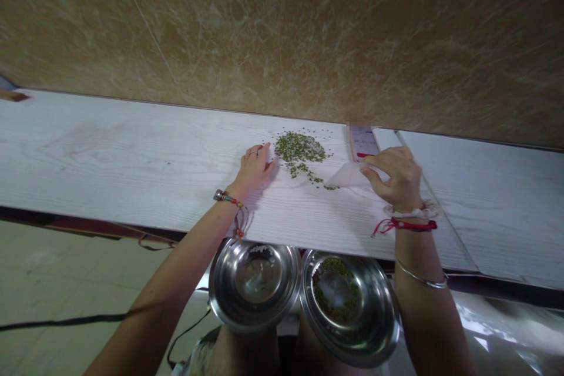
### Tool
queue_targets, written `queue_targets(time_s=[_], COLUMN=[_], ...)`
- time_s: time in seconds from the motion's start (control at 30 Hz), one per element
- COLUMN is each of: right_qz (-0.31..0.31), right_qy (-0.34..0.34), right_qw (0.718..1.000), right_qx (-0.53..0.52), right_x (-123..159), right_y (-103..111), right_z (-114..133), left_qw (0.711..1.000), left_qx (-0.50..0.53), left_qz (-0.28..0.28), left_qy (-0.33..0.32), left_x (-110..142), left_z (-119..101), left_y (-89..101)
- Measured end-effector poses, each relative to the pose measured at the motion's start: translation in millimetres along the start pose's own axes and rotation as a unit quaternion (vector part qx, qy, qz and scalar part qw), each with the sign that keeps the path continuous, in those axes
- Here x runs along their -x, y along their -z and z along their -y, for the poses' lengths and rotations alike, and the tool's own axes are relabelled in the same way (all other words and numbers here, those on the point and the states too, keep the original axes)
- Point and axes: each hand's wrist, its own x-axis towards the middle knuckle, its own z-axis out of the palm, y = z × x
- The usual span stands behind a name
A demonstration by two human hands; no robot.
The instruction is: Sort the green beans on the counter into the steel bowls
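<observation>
Small green beans (299, 147), likely mung beans, lie in a loose heap on the white wood-grain table (132, 158), with a thin trail running toward the right. My left hand (255, 167) rests on the table at the heap's left edge, its fingers apart and holding nothing. Pinched between the thumb and fingers of my right hand (394, 176) is a thin, translucent white plastic bag (346, 175). Its lower corner touches the table beside the end of the bean trail. Whether any beans are inside the bag I cannot tell.
Below the table edge, two steel bowls sit over my legs. The left bowl (220, 299) looks shiny inside; the right bowl (379, 311) has green beans in its bottom. A phone (363, 142) lies behind my right hand, near the marbled wall (282, 29). A dark cable (61, 323) crosses at lower left.
</observation>
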Motion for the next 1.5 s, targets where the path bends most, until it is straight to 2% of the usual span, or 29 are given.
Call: queue_targets(time_s=[0.3, 0.47, 0.57, 0.67, 0.77, 1.0, 1.2, 1.33, 1.5], right_qz=[-0.006, 0.008, -0.022, -0.036, -0.009, -0.006, 0.0, 0.008, 0.031], right_qy=[0.03, 0.001, 0.012, 0.013, 0.008, 0.029, 0.0, 0.033, 0.073], right_qw=[0.999, 1.0, 0.999, 0.998, 0.997, 0.995, 0.995, 0.996, 0.996], right_qx=[0.014, 0.016, 0.026, 0.055, 0.075, 0.095, 0.103, 0.085, 0.05], right_x=[2, 10, 15, 20, 24, 32, 34, 34, 34], right_y=[16, 27, 32, 34, 36, 44, 40, 45, 61], right_z=[1, 6, 7, 6, 6, 22, 32, 42, 54], left_qw=[1.0, 1.0, 1.0, 1.0, 1.0, 1.0, 1.0, 1.0, 0.996], left_qx=[-0.011, -0.011, -0.012, -0.01, -0.006, -0.008, -0.003, 0.011, 0.045], left_qz=[0.006, 0.004, 0.009, 0.009, 0.003, 0.005, -0.009, -0.013, -0.005], left_qy=[0.006, 0.011, 0.013, 0.009, 0.005, 0.013, 0.009, -0.01, -0.08], left_x=[0, 1, 1, 1, 1, 0, 0, 0, 1], left_z=[-4, -6, -6, -6, -4, -5, -3, -1, -4], left_y=[-0.1, 0.1, 1.4, 1.6, 0.7, 0.1, -2.4, -2.8, 1.5])
